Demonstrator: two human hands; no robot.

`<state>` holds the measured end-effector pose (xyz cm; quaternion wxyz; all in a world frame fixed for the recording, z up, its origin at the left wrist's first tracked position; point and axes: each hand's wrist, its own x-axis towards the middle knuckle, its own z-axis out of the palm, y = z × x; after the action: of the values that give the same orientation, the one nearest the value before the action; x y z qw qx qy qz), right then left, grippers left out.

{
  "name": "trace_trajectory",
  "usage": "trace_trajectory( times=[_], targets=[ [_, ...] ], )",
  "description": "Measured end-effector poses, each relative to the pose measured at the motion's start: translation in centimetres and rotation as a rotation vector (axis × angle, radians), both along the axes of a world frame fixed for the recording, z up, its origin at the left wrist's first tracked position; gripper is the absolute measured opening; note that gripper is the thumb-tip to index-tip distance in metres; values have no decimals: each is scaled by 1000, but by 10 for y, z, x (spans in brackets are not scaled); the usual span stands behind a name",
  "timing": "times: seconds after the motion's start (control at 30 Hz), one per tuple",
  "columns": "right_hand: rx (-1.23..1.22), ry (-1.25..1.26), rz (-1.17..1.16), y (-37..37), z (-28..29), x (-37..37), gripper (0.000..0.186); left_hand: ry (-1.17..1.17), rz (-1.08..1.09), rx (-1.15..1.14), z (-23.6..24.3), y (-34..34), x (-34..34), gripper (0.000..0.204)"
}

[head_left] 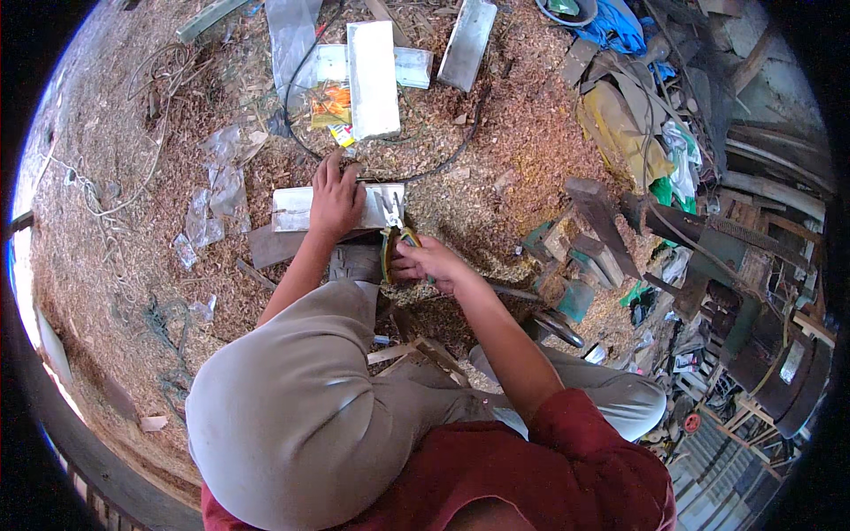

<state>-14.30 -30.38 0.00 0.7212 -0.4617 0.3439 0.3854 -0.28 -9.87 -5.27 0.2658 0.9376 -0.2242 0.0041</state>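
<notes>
A whitish board [292,212] lies crosswise in front of me, over a dark piece and near my shoe [356,262]. My left hand [337,202] lies on it, fingers apart and reaching past its far edge, close to a black cable [443,165]. In my right hand [431,264] is a pair of pliers [388,248] with yellow-and-dark handles. Their metal jaws are spread over the board's right end, pointing away from me. Whether the jaws touch the board I cannot tell. The undersides of my left fingertips are hidden.
Beyond my hands, a white board [374,80] lies across another pale board [413,67], beside an orange-yellow packet [331,104]. Another pale board [467,44] lies farther right. Wood shavings cover the ground. Scrap wood [602,226] and clutter crowd the right; clear plastic [217,190] lies left.
</notes>
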Motion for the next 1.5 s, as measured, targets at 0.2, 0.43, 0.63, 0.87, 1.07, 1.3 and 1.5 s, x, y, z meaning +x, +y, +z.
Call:
trace_trajectory(
  times=[0.2,0.43,0.63,0.87,1.07,1.3,1.5],
  targets=[
    [279,85,-158,-8,7,-6,34,20,-2,-4,2,1,0,40],
    [212,43,-164,-18,0,-9,34,12,-6,-14,2,0,1,41],
    [219,10,-180,-13,0,-12,35,5,-3,-17,2,-2,1,42],
    [397,55,-164,-14,0,-8,35,1,2,-10,-1,3,-1,41],
    [596,97,-297,-17,-8,-9,43,16,-9,-14,0,-1,0,42],
    [1016,267,-447,-8,-11,-1,16,10,3,-15,-1,-3,1,43],
    [332,361,-77,-13,10,22,22,-27,0,21,-1,-3,2,49]
  ],
)
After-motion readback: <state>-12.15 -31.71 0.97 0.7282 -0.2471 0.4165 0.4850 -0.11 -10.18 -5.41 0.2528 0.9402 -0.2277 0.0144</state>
